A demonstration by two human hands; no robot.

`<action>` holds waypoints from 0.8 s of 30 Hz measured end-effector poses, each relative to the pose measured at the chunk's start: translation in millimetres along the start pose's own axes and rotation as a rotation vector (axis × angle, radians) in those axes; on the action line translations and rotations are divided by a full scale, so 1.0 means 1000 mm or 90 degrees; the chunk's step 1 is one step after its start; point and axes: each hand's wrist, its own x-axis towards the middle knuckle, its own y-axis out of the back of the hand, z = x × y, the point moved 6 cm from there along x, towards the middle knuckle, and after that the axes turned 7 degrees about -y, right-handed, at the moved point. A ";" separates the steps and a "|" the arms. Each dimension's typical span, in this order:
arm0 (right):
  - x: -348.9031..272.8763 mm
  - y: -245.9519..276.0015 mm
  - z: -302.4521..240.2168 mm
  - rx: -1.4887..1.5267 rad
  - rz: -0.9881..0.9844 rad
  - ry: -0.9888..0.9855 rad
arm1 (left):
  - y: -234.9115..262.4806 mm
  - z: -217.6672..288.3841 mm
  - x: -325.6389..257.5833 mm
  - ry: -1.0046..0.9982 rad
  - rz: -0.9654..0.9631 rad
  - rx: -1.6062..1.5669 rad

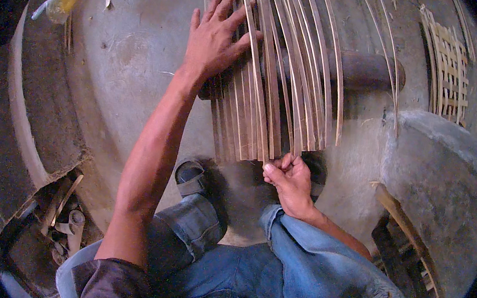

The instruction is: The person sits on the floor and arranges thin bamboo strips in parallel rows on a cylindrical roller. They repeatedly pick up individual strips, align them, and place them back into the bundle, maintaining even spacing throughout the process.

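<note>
Long thin wooden strips, likely split bamboo, lie side by side across a dark log and point toward me. My left hand rests on their far left part with fingers spread, its thumb against one strip. Close to my knees, my right hand is closed, thumb and fingers pinching the near end of a strip. Its curled fingers partly hide that end. Other strip ends lie just beyond this hand, roughly lined up.
The dark round log lies crosswise under the strips. A woven lattice panel is at the far right, beyond a concrete ledge. A clear plastic bag lies far left. Scraps sit in a dark recess at lower left.
</note>
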 end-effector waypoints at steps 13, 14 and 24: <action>0.004 -0.003 0.005 0.017 0.050 -0.047 | 0.000 -0.008 -0.006 -0.002 0.003 -0.009; 0.005 -0.003 0.005 0.016 0.049 -0.040 | 0.000 -0.009 -0.007 -0.002 0.002 -0.008; 0.001 -0.008 0.003 0.054 0.004 -0.073 | -0.002 -0.010 -0.008 0.008 -0.001 -0.006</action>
